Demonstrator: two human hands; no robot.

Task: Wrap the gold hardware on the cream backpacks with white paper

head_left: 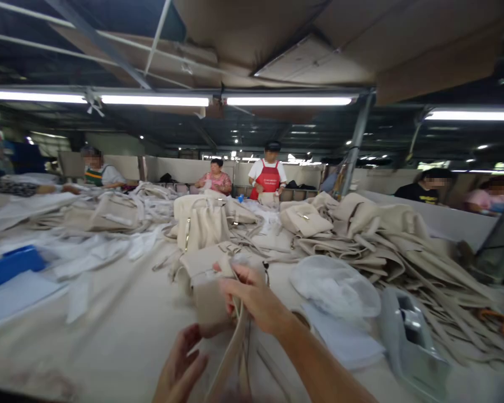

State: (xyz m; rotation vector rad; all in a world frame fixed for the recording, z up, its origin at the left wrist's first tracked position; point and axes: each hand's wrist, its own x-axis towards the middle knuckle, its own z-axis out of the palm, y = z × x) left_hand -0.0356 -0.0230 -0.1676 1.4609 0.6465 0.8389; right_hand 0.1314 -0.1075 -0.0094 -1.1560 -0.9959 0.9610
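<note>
A small beige handbag point(202, 273) lies on the pale work table point(117, 330) in front of me. My right hand point(254, 299) reaches forward with fingers curled on the bag's near edge and its strap. A beige strap point(229, 358) runs down from that hand toward me. My left hand point(180, 366) is low at the frame's bottom, fingers bent around the bag's lower part beside the strap. Motion blur softens both hands.
Piles of beige bags point(201, 224) and straps point(407, 252) cover the table's middle and right. A white plastic bag point(336, 285), a tape dispenser point(411, 330) and a blue tray point(10, 266) lie nearby. Several other people work at the far side.
</note>
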